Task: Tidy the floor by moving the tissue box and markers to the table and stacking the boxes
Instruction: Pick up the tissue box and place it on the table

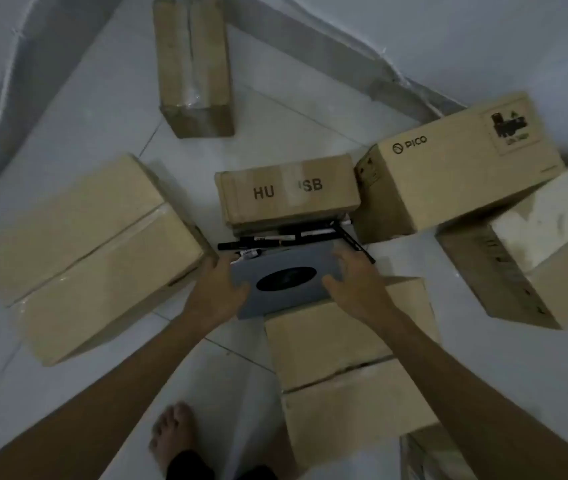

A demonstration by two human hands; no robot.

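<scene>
Tissue box (296, 259) is what we have in hand, hemmed in by cardboard in the middle of the floor (275, 133). Biggest is the taped carton (85, 251) on our left. The PICO box (455, 168) stands on the right with a pale-topped box (535, 251) just beside it, and a long taped box (345, 362) runs back toward our bare foot (171, 431). A narrow box (192, 64) lies apart near the far wall, and the smaller HU-SB box (289, 195) is straight ahead. None looks stacked yet.

Our left hand (220, 285) clasps the grey box's left end and our right hand (355, 282) its right end, thumbs over the top. We judge two hands suit it because it is wide and slick. Whether it has left the floor we cannot tell.

Smallest, the markers (262, 242) lie jumbled between it and the HU-SB box, one slanting off to the right. Lifting straight up should avoid scattering them.
</scene>
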